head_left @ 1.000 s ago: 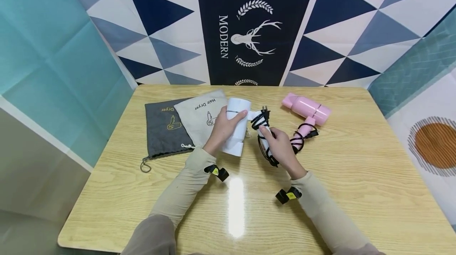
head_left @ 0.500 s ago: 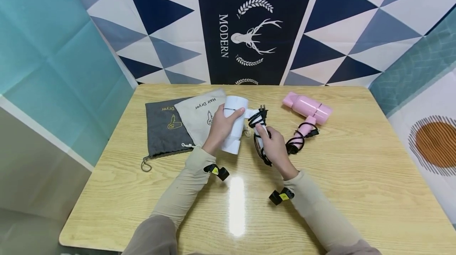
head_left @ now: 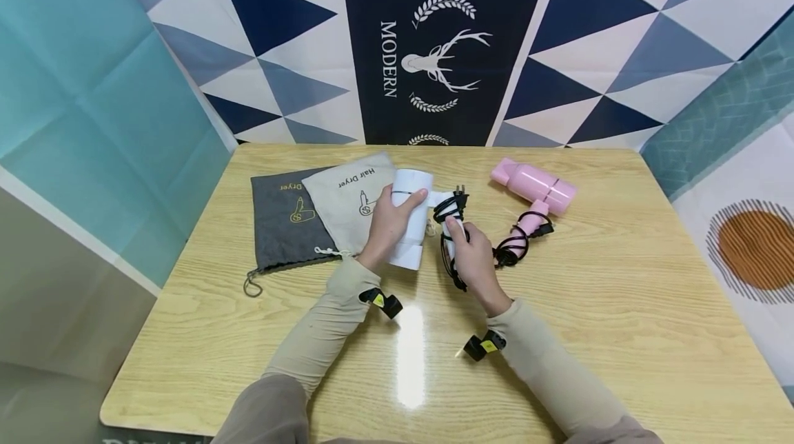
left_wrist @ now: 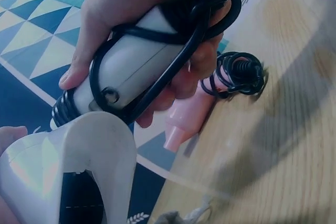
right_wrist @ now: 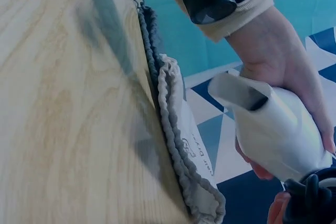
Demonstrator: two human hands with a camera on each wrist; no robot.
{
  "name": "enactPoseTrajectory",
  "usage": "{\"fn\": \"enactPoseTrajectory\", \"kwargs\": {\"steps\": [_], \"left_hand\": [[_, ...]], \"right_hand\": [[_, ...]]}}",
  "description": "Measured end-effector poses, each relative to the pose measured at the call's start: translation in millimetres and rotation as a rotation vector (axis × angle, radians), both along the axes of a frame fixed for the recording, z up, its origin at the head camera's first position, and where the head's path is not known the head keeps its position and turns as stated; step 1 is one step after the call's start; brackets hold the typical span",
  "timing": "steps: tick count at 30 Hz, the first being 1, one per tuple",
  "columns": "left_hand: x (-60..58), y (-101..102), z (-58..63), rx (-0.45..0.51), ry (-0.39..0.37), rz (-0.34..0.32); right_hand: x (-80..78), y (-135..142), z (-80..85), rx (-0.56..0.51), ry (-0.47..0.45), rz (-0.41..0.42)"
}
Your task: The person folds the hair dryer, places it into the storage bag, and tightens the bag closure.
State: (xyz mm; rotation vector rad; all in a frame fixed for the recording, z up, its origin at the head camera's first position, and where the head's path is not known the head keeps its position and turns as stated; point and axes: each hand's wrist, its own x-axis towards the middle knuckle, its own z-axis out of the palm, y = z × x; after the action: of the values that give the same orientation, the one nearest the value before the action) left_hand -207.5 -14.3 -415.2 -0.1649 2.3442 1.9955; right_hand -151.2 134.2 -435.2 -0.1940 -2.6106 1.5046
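A white hair dryer (head_left: 409,230) is held up over the table by both hands. The left hand (head_left: 386,223) grips its barrel, thumb across the front and fingers behind. Lower right, the right hand (head_left: 474,254) grips the handle, which has a black cord (head_left: 451,207) wound round it; the plug's prongs point up. In the left wrist view, cord loops run along the handle (left_wrist: 131,72) under the right hand's fingers. The right wrist view shows the dryer's flat nozzle (right_wrist: 239,93) with the left hand around the barrel behind it.
A pink hair dryer (head_left: 540,185) with its black cord wrapped round the handle lies at the back right. At the back left, a light drawstring bag (head_left: 335,203) printed "Hair Dryer" overlaps a dark grey bag (head_left: 279,223). A patterned cloth wall closes the table's (head_left: 620,292) far edge.
The right hand has shifted a little to the left, and the white hair dryer's handle with it. Both hands keep their grip; the pink hair dryer and the bags stay in place.
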Motion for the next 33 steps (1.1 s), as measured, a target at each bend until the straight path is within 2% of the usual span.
{"fn": "enactPoseTrajectory", "kwargs": {"steps": [8, 13, 19, 27, 33], "left_hand": [[4.2, 20, 2.1, 0.010, 0.050, 0.091], [7.9, 27, 5.6, -0.012, 0.056, 0.112], [8.2, 29, 6.6, -0.043, 0.044, 0.152], [5.3, 29, 3.5, -0.026, 0.015, 0.133], [2.2, 26, 1.6, -0.001, 0.031, 0.123]], "right_hand": [[-3.2, -12, -2.6, -0.047, 0.095, -0.114], [-3.2, -13, -3.0, -0.060, 0.138, -0.166], [-4.3, -12, -2.2, -0.051, 0.140, -0.152], [-7.0, -10, -2.3, -0.044, 0.097, -0.134], [-10.1, -10, -0.3, -0.054, 0.083, -0.113]]}}
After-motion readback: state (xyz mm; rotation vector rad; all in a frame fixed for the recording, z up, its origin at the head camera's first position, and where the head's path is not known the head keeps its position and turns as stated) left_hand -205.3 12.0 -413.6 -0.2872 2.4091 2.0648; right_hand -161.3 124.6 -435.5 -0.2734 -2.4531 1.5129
